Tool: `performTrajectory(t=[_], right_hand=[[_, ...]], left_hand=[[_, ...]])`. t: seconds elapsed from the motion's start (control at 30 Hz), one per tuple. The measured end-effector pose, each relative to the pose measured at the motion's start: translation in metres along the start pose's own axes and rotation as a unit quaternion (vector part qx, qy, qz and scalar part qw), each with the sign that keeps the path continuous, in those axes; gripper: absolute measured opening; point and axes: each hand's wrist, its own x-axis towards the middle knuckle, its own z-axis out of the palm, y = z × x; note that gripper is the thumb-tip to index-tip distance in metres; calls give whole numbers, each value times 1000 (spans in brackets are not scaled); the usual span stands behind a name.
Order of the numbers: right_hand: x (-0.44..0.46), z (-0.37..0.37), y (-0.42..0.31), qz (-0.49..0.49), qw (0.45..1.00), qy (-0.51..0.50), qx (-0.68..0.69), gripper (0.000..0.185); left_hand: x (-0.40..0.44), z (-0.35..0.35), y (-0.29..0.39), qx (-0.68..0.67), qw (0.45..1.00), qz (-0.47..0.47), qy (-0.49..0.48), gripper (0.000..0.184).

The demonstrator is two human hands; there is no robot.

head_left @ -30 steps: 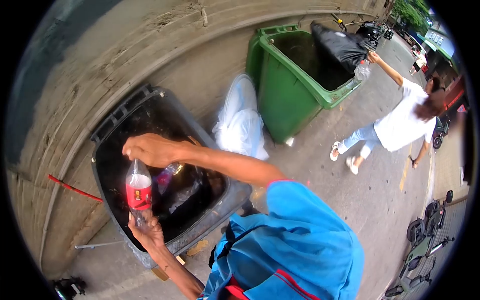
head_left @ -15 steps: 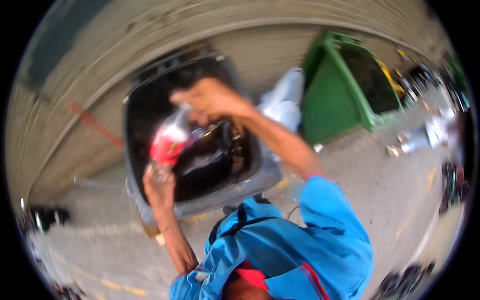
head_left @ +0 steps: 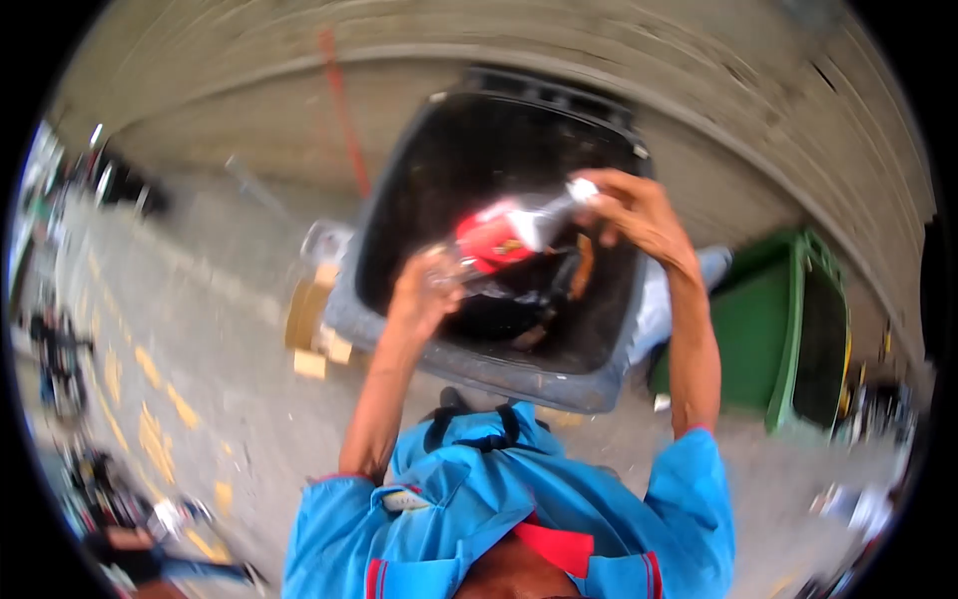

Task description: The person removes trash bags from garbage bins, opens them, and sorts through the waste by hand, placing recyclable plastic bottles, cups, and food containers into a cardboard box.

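Soft daylight, with blurred details and strongly bent edges.
The light falls evenly on the blue shirt [head_left: 459, 499], while the dark bin [head_left: 489, 374] is in deep shade inside, below its paler front edge. The bottle [head_left: 519, 230] is smeared by motion blur, its label [head_left: 484, 242] unreadable. Behind the bin's back edge the wall [head_left: 699, 75] curves from lens distortion, and the view's corners are black.

Bottle [head_left: 491, 238] turned, neck [head_left: 557, 214] swung from far to right; now over bin's [head_left: 539, 387] middle, was left side. Right hand [head_left: 644, 218] shifted right. View swung left.
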Motion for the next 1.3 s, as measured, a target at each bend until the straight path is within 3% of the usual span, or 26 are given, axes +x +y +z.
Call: performTrajectory(t=[0.07, 0.17, 0.2, 0.27, 0.33, 0.37, 0.47, 0.53, 0.57, 0.67, 0.8, 0.9, 0.93, 1.0, 1.07, 1.13, 1.3], right_hand=[[0, -5, 0, 120, 991, 33, -46, 30], [-1, -2, 7, 153, 965, 185, -103, 57], [-1, -15, 19, 77, 981, 154, -93, 56], [4, -13, 8, 71, 985, 128, -90, 48], [-1, 17, -28, -58, 985, 96, -129, 42], [-2, 20, -32, -57, 987, 86, -127, 42], [4, 18, -30, -37, 988, 47, -139, 36], [11, 9, -25, 78, 987, 23, -136, 36], [11, 25, -26, 65, 985, 77, -138, 33], [14, 31, -19, 99, 981, 103, -133, 41], [22, 36, -4, 159, 973, 109, -130, 54], [26, 31, 2, 220, 966, 97, -94, 52], [27, 31, 2, 213, 968, 96, -91, 52], [26, 33, -5, 110, 982, 86, -127, 47], [25, 31, -22, 109, 986, 47, -120, 41], [19, 37, -36, 43, 993, -9, -106, 37], [25, 44, -35, 48, 994, 13, -95, 37]], left_hand=[[0, -2, -5, -16, 999, -3, -38, 32], [2, 9, -2, 7, 1000, -15, -22, 34], [2, 10, 0, 0, 1000, -15, -11, 35], [-3, 1, -2, -10, 1000, -5, -8, 36], [-4, 4, -3, -23, 1000, -8, -9, 37], [-6, 2, -2, -28, 1000, -4, 0, 37], [-10, -2, 2, -56, 998, -1, -10, 35], [-13, -1, 4, -49, 999, 1, -10, 32], [-11, -3, 2, -45, 999, 10, -2, 31], [-10, -7, 1, -28, 999, 43, 6, 32], [-21, -6, 11, 31, 992, 122, 20, 43], [-23, -7, 19, 57, 993, 103, 26, 55], [-22, -8, 19, 62, 993, 95, 15, 55], [-24, -8, 18, 32, 996, 80, 8, 51], [-24, -9, 17, 7, 997, 73, -1, 48], [-26, -10, 19, -18, 998, 64, -9, 46], [-31, -19, 24, -15, 997, 79, -15, 42]])
